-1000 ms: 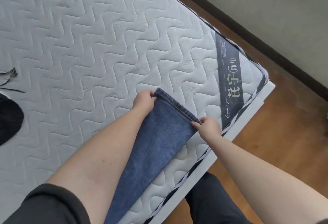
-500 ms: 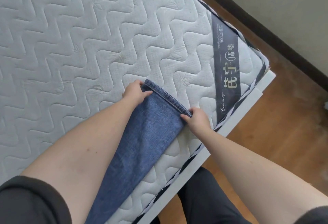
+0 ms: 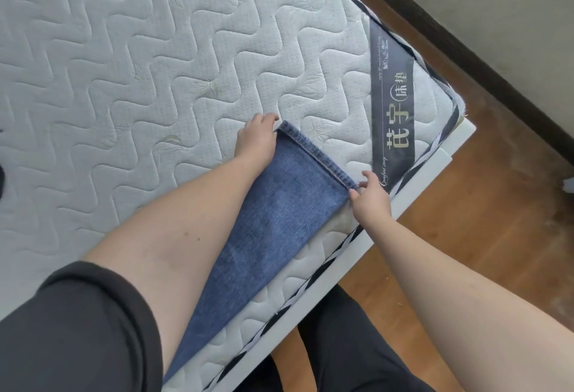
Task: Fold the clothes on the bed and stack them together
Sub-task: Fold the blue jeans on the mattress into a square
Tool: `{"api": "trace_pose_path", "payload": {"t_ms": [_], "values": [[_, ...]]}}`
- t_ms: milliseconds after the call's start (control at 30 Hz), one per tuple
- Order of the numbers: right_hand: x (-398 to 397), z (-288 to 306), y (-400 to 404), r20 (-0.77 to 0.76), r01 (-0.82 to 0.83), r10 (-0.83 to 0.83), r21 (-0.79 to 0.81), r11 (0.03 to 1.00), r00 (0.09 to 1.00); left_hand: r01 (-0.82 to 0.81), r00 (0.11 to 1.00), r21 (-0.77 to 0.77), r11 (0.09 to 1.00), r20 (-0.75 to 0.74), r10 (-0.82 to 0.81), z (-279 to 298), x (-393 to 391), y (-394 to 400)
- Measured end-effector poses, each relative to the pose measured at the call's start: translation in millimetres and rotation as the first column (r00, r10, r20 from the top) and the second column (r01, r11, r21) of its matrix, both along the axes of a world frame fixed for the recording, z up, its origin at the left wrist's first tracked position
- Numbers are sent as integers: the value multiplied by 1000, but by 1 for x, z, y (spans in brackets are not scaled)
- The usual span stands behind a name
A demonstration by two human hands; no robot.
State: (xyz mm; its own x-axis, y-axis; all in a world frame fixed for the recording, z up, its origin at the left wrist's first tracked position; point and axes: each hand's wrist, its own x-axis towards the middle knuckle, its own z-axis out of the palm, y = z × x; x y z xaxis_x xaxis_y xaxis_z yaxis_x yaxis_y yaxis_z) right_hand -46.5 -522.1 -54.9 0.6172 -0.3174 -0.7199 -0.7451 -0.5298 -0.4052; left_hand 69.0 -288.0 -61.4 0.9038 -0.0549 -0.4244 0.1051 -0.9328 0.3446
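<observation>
Head view: left hand (image 3: 256, 140) grips the jeans (image 3: 279, 214) hem's ten-o'clock corner, right hand (image 3: 369, 197) pinches its four-o'clock corner; keep the hem taut and square before folding.

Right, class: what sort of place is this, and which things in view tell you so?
Most likely a bedroom at home. A bare quilted mattress lies on a white bed frame, a wooden floor runs to the wall, and blue jeans are spread on the bed.
</observation>
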Motion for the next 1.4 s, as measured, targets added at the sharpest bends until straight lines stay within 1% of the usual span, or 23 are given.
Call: {"api": "trace_pose_path", "payload": {"t_ms": [100,167,233,300,400,467,533,633,767,833,1000,1133,1200,1267,1400], "values": [[-18,16,8,60,-66,70,-71,995,996,55,998,-20,998,0,-55,15,-26,13],[-37,23,16,87,-159,169,-109,981,982,23,999,-38,999,-21,-24,23,-58,30],[-56,31,28,64,-278,286,-107,955,956,-20,998,-36,999,-55,18,32,-96,51],[-73,37,43,43,-383,388,-88,919,921,-21,996,-24,999,-92,19,37,-136,72],[-92,39,73,47,-517,520,-62,854,853,83,983,37,996,-170,-75,38,-198,99],[-103,38,95,63,-585,586,-34,810,808,149,974,61,987,-183,-136,34,-244,117],[-115,34,118,84,-642,642,-22,766,762,167,960,105,980,-243,-137,30,-287,134],[-134,31,156,77,-754,753,-21,657,654,96,944,201,975,-328,-26,26,-343,165],[-155,28,209,32,-868,868,-22,497,496,-5,934,260,966,-345,97,27,-397,214],[-164,26,237,14,-901,901,-21,434,434,-48,924,281,958,-351,149,26,-419,239],[-192,22,308,49,-969,969,-41,242,240,-207,911,303,930,-286,296,27,-464,291],[-212,17,361,103,-995,995,-100,24,14,-302,890,277,912,-262,374,28,-493,321],[-217,14,386,121,-989,990,-135,-52,-68,-351,882,251,902,-234,408,28,-502,332],[-218,12,411,151,-985,985,-163,-54,-79,-403,878,205,892,-190,440,27,-505,343],[-213,7,455,230,-975,973,-213,69,18,-479,868,97,873,-95,487,25,-495,364]]}}
